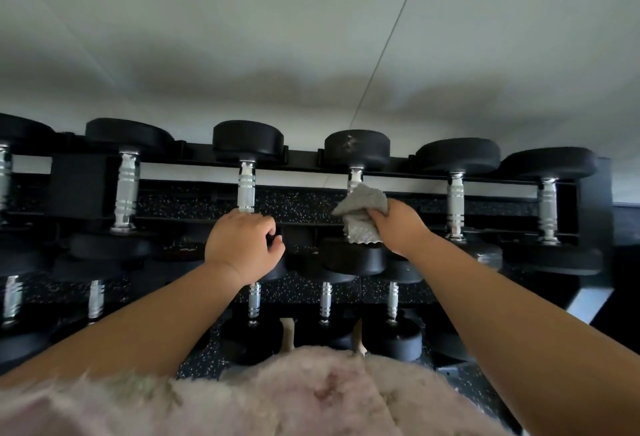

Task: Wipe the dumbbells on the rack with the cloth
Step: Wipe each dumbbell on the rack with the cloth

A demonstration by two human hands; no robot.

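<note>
A black rack (304, 165) holds a row of dumbbells with black round heads and ribbed silver handles. My right hand (398, 224) grips a grey cloth (362, 213) and presses it on the handle of the fourth dumbbell (356, 148) from the left, hiding most of that handle. My left hand (242, 245) curls over the near end of the third dumbbell (246, 189), at the base of its handle and over the near head.
More dumbbells (325, 300) lie on a lower tier of the rack, above a speckled black floor (346, 291). A pale wall (311, 37) rises behind the rack. My fuzzy pink garment (277, 397) fills the bottom of the view.
</note>
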